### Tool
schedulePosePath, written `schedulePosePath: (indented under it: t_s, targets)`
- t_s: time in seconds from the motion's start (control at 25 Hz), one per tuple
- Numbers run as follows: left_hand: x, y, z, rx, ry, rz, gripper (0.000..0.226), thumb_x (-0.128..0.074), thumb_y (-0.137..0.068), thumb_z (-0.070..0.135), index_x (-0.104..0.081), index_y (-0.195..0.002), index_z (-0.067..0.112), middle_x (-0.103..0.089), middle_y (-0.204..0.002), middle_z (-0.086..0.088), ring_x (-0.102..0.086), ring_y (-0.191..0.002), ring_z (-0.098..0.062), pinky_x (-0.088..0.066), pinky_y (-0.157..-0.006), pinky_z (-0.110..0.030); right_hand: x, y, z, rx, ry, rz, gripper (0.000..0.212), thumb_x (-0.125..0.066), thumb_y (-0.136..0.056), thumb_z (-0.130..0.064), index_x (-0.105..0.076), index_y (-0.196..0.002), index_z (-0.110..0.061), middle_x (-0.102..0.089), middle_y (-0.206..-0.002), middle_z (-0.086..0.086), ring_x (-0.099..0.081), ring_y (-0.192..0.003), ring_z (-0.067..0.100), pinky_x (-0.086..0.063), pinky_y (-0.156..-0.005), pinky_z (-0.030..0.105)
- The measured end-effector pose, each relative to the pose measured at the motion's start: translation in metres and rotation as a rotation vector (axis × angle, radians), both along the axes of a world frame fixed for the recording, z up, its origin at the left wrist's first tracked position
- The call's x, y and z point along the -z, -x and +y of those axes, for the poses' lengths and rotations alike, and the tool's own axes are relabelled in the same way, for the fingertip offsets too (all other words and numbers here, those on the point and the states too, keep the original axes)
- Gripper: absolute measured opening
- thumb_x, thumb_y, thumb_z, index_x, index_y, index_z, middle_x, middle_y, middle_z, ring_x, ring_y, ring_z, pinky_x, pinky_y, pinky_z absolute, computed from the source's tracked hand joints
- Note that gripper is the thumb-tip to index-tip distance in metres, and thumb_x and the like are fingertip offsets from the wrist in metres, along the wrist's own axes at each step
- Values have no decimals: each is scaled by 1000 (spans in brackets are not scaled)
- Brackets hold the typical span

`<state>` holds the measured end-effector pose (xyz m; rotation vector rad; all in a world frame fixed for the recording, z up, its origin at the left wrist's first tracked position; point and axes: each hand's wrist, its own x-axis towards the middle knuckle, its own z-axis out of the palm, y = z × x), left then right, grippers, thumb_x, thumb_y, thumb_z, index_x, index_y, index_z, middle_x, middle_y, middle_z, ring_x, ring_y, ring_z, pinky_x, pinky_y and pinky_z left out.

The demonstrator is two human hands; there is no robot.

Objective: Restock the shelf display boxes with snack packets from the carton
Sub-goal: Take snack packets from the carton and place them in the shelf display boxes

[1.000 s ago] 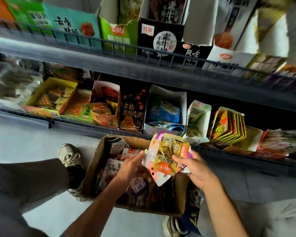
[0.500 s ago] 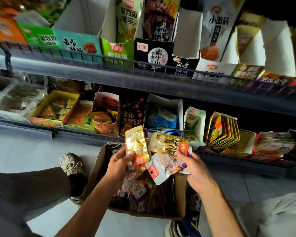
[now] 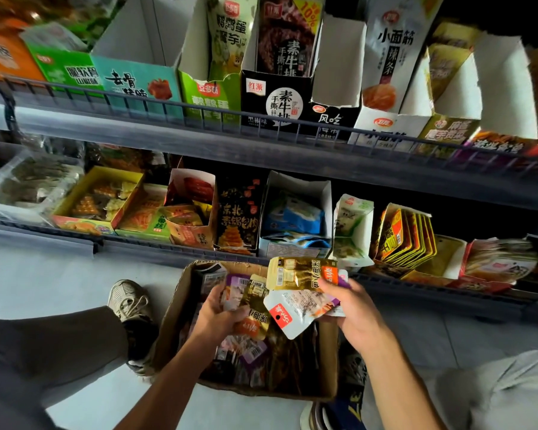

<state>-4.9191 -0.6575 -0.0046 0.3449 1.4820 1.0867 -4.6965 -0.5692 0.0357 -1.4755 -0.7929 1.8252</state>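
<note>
A brown carton (image 3: 168, 318) sits on the floor between my feet, holding many small snack packets. My left hand (image 3: 218, 315) is down inside the carton, closed on a gold packet (image 3: 255, 305) with an orange end. Over the carton's right side, my right hand (image 3: 351, 315) holds a fan of packets: a gold one (image 3: 298, 273) on top, a white one with a red tab (image 3: 295, 308) below, a purple edge behind. Display boxes line the lower shelf (image 3: 137, 246) just beyond the carton, among them a white box with blue packets (image 3: 295, 212).
An upper shelf (image 3: 199, 147) with a wire rail carries tall cut-open display boxes. To the lower shelf's right stand a white-green box (image 3: 351, 225) and a stack of yellow packets (image 3: 407, 234). My shoes (image 3: 128, 299) and knees flank the carton on the pale floor.
My left hand, which had lifted a gold packet up beside the fan, has dropped back down into the carton. The right hand's fan has stayed almost in place.
</note>
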Motion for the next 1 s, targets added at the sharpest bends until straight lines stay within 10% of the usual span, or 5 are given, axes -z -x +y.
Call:
schedulePosePath:
  t_s: [0.08,0.24,0.52,0.76,1.0]
  targets:
    - [-1,-1,5,30,-15,-39,69,-64,-87,-8,-50,-128,45,-66,-113,-4,-69,-96,-33,-61,-74,-49,2,3,-3,-15,5,-22,24,-71,-85,-8,-68,-109,-6,-75,-96,16,-71,-85,30,-55,-73,40]
    - [-22,-2,18,248,-16,23,27,-57,-94,9,-79,-99,23,-72,-113,-14,-69,-99,-30,-58,-84,-43,-9,5,-2,65,-211,-172,26,-73,-87,-15,-66,-111,-23,-73,-103,0,-70,-89,14,-52,-65,27]
    - [-26,8,19,587,-205,-124,54,-61,-81,-6,-62,-129,19,-68,-125,-6,-64,-115,-23,-50,-90,-41,-31,-18,16,278,-313,-207,15,-70,-90,-11,-67,-97,-25,-73,-94,-6,-69,-76,2,-52,-56,17]
    - [-12,6,21,475,-174,985,7,-72,-88,34,-78,-85,32,-74,-71,10,-68,-59,-8,-59,-57,-36,-15,-13,12,194,-133,-238,15,-75,-86,-14,-72,-100,-18,-77,-97,6,-73,-90,25,-59,-83,44]
    - [-20,11,22,522,-202,1407,21,-63,-89,43,-75,-92,26,-56,-112,4,-57,-102,-22,-53,-80,-40,-25,-13,10,105,-196,-332,14,-73,-87,-13,-69,-96,-23,-74,-95,0,-70,-83,14,-55,-64,31]
